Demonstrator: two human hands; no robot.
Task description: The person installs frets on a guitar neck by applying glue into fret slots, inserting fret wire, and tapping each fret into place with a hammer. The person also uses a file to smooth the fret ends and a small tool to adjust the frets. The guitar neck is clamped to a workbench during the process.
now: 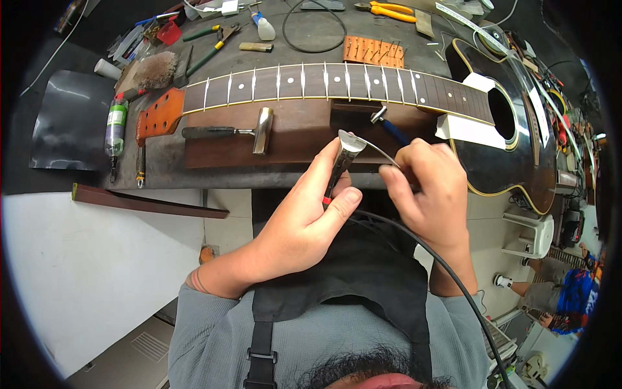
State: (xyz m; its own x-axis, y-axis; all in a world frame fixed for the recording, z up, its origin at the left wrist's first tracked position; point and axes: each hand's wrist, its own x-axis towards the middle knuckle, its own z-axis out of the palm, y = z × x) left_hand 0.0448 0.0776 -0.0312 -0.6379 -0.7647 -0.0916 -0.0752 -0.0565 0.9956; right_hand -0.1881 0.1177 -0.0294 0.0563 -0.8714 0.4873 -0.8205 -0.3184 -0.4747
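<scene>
My left hand (301, 220) is closed around a pair of end-cutting pliers (350, 144), with a broad silver head and dark handles showing some red. From its jaws a thin curved strip of metal wire (378, 149) runs to the right. My right hand (429, 188) pinches the far end of that wire between thumb and fingers. Just beyond my hands lies a guitar neck (295, 84), its fretboard crossed by bright frets. The black guitar body (483, 155) is at the right, with white paper (476, 131) beside the soundhole. Much of the pliers' handles is hidden by my fingers.
A brown wooden support (298, 139) under the neck carries a hammer (262, 131) and a small blue-handled hammer (389, 123). Behind stand an orange block holding wires (372, 52) and yellow-handled cutters (389, 10). A black cable (447, 266) passes below my right hand. Another person (570, 292) is far right.
</scene>
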